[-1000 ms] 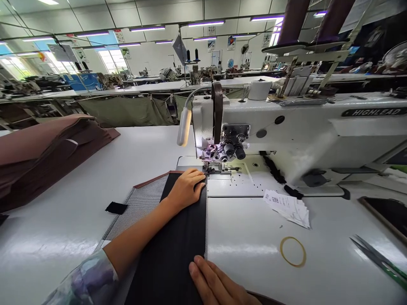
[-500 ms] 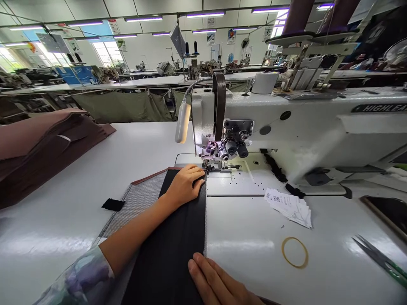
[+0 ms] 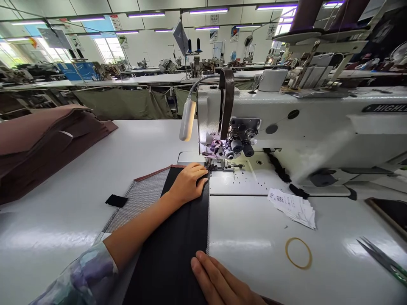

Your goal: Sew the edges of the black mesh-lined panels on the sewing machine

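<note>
My left hand lies on a black fabric strip, fingertips just left of the presser foot of a white sewing machine. Its fingers are fairly straight and the thumb is apart, with the palm facing down. Nearer to me, my right hand rests with outstretched fingers on the strip's right edge; its thumb is out of sight. Under the black strip is grey mesh fabric with a reddish-brown bound edge. A small black tab sticks out at the mesh's left side.
Folded brown fabric is piled at the left. On the right lie paper labels, a yellow rubber band, scissors and a dark tray. A lamp hangs beside the machine head.
The view has shifted slightly, so the machine and table items appear a little farther right. Both hands keep about the same places on the black fabric strip.
</note>
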Available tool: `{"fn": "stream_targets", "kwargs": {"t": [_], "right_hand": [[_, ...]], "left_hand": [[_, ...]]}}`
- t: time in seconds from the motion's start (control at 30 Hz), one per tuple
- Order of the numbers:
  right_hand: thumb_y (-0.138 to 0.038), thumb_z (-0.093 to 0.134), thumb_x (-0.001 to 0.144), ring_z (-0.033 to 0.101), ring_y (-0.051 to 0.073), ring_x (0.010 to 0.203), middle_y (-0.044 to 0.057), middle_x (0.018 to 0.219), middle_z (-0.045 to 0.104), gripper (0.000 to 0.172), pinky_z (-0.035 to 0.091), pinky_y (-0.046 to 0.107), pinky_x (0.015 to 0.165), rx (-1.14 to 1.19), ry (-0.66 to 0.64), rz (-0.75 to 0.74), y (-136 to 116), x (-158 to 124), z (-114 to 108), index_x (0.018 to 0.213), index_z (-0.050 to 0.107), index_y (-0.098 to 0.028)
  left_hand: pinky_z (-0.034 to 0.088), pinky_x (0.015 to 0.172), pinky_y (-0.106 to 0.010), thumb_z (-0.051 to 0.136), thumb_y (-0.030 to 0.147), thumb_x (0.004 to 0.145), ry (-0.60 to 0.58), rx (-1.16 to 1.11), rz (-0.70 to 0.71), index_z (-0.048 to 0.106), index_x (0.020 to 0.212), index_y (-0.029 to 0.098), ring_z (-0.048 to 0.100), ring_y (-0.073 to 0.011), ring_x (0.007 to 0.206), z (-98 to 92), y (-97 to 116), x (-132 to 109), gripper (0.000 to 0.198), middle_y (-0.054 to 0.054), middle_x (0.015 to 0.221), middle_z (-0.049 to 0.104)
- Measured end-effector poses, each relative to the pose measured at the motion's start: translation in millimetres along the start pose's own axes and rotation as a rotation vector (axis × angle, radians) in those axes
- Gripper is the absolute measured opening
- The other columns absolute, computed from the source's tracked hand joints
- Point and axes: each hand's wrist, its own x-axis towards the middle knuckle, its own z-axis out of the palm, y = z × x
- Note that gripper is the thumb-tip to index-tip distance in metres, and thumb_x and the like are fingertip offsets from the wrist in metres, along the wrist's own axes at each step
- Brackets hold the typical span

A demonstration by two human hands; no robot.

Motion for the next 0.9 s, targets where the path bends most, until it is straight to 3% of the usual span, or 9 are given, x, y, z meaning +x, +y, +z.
{"fn": "stream_targets", "kwargs": {"t": [0.9], "right_hand": [[0.000, 0.017, 0.090, 0.069, 0.016, 0.087, 0.005, 0.090, 0.073, 0.053, 0.058, 0.021, 0.077, 0.011, -0.044, -0.042, 0.7, 0.6, -3.9, 0.090, 0.070, -0.005]], "left_hand": [[0.051, 0.090, -0.038, 0.058, 0.009, 0.081, -0.010, 0.046, 0.027, 0.067, 0.099, 0.012, 0.056, -0.0235, 0.099, 0.2, -1.4, 0.1, 0.021, -0.007, 0.099, 0.069]]}}
